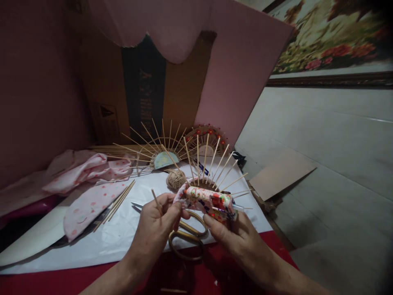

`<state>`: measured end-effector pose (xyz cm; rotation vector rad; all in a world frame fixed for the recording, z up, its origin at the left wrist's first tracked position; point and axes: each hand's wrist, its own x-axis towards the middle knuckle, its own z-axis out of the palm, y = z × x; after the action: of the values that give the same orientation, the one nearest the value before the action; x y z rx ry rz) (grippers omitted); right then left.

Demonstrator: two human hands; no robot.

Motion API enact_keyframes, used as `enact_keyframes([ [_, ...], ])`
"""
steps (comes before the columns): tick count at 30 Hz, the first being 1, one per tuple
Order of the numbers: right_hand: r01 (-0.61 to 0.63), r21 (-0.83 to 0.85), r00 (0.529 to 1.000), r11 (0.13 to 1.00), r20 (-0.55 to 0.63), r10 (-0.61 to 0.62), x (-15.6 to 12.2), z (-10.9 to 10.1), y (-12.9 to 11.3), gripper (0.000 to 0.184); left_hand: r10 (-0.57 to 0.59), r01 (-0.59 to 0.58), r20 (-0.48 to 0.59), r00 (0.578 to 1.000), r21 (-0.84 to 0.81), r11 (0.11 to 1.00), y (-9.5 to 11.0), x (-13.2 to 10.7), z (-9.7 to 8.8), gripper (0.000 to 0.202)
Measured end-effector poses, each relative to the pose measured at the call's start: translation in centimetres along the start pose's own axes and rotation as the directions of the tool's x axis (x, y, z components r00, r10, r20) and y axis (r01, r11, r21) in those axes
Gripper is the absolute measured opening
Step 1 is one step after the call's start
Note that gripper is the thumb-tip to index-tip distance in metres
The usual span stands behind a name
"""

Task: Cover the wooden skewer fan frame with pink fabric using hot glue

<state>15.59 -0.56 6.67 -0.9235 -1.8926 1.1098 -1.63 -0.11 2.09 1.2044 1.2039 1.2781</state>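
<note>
My left hand (156,229) pinches the left end of a half-round base edged in pink cloth (181,193), from which several thin wooden sticks (207,157) fan upward. A short stick also pokes up by its fingers. In my right hand (236,233) is a flower-patterned glue gun (211,198), with a pale glue stick (238,207) at its right end. The gun lies across the front of the base, its left tip close to my left fingers, and hides part of it. Brass-handled scissors (186,241) lie below, between both hands.
A twine ball (176,179) sits behind my hands. Further back stand a woven half-round piece with a green centre (166,159) and one with red beads (205,135). Pink cloth (92,172) and loose sticks (118,201) lie left. A cardboard box (187,82) rises behind.
</note>
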Motion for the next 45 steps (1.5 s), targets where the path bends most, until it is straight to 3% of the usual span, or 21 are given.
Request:
enact_keyframes([
  [7,-0.004,-0.11,0.998,0.994,-0.067,-0.003,0.2,-0.5,0.1,0.027,0.002,-0.002,0.002,1.0,0.023,1.0,0.0,0.0,0.0,0.028],
  [13,0.054,-0.047,0.998,0.997,0.033,-0.053,0.0,-0.4,-0.6,0.031,0.003,-0.003,-0.002,1.0,-0.023,1.0,0.1,0.0,0.1,0.025],
  [19,-0.003,-0.076,0.999,0.997,-0.033,0.001,0.0,-0.2,0.3,0.032,-0.002,0.002,-0.006,1.0,0.001,1.0,0.1,0.0,0.1,0.027],
  [26,0.002,-0.037,1.0,0.999,0.026,-0.001,-0.1,-0.2,-0.2,0.035,0.004,-0.005,-0.009,1.0,-0.041,0.999,0.1,0.0,0.2,0.024],
  [34,-0.03,-0.051,0.998,0.998,-0.048,0.028,-0.4,-0.5,0.5,0.034,-0.023,0.02,-0.038,0.999,-0.079,0.997,0.3,-0.1,0.2,0.026],
  [45,-0.028,-0.073,0.999,0.997,-0.033,0.026,-0.3,-0.5,0.2,0.034,-0.023,0.021,-0.022,0.999,-0.083,0.996,0.4,-0.1,0.1,0.025],
])
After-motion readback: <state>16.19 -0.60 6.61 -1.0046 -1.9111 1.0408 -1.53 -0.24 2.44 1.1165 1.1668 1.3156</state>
